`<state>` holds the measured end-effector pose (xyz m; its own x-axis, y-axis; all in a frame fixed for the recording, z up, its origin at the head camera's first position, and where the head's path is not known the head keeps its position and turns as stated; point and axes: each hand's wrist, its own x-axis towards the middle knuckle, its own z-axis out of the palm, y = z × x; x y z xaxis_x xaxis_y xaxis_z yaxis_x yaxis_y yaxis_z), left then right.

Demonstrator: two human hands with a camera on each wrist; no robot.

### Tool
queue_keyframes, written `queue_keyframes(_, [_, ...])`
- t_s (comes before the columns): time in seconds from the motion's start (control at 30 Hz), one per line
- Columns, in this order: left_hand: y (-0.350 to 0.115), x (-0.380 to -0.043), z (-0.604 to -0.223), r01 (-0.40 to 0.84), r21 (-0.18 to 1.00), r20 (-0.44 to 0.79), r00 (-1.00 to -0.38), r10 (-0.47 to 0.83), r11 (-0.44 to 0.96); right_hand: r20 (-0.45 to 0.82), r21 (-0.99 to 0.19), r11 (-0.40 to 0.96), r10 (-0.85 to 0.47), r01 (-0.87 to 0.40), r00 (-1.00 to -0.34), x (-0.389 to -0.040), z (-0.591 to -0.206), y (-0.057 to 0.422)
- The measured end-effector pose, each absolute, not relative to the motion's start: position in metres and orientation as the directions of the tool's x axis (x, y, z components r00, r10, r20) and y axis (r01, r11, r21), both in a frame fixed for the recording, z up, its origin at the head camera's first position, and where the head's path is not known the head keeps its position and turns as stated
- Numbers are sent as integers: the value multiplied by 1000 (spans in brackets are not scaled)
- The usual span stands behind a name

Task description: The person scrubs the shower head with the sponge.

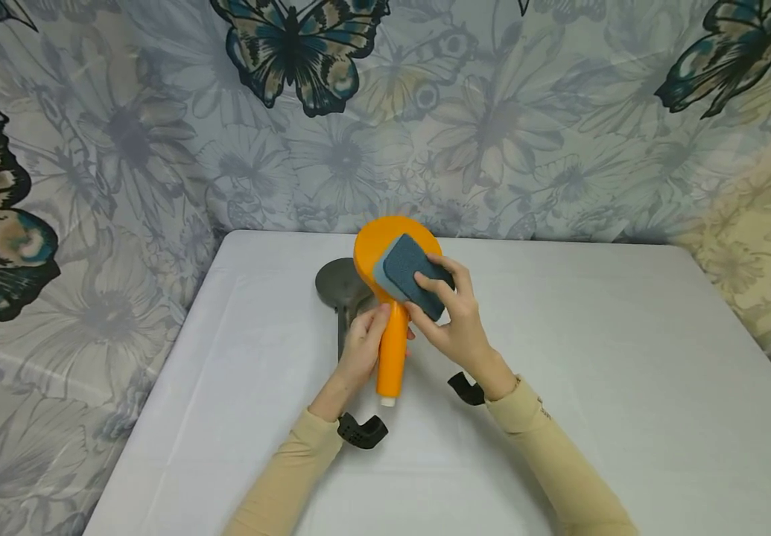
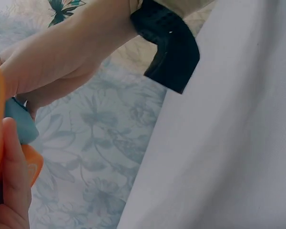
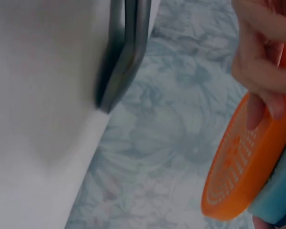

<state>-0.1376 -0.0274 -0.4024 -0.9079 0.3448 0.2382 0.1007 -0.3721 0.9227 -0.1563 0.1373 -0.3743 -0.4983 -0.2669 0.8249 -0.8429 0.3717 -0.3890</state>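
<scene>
My left hand (image 1: pixel 360 348) grips the neck of an orange handheld shower head (image 1: pixel 392 353), held up over the table with its handle downward and a white end at the bottom. A blue sponge (image 1: pixel 412 272) with a darker scouring side is in my right hand (image 1: pixel 457 324), pinched between thumb and fingers. It lies against the smooth back of the round head. In the right wrist view the perforated spray face (image 3: pixel 231 164) shows on the side away from the sponge. The left fingers wrap round behind the handle, partly hidden.
A dark grey long-handled thing with a round head (image 1: pixel 338 281) lies on the white table (image 1: pixel 593 357), partly behind my left hand. Black wrist straps (image 1: pixel 363 432) hang below both wrists. A cloth with butterflies and flowers (image 1: pixel 345 164) hangs behind the table.
</scene>
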Motion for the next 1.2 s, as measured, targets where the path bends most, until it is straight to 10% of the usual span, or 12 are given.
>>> queue_keyframes(0.13, [-30, -139, -403, 155, 917, 268, -922, 281, -368, 835, -357, 323, -311, -877, -454, -148, -378, 134])
queue_keyframes(0.5, [-37, -127, -367, 111, 939, 202, -944, 260, -325, 835, -47, 9, -548, -999, -44, -116, -399, 133])
queue_keyframes(0.93, [-30, -137, -403, 210, 936, 284, -926, 250, -283, 851, -354, 317, -282, -880, -444, -151, -378, 132])
queue_keyframes(1.2, [-36, -132, -386, 176, 893, 284, -934, 217, -414, 851, -280, 101, -433, -955, -296, -119, -391, 128])
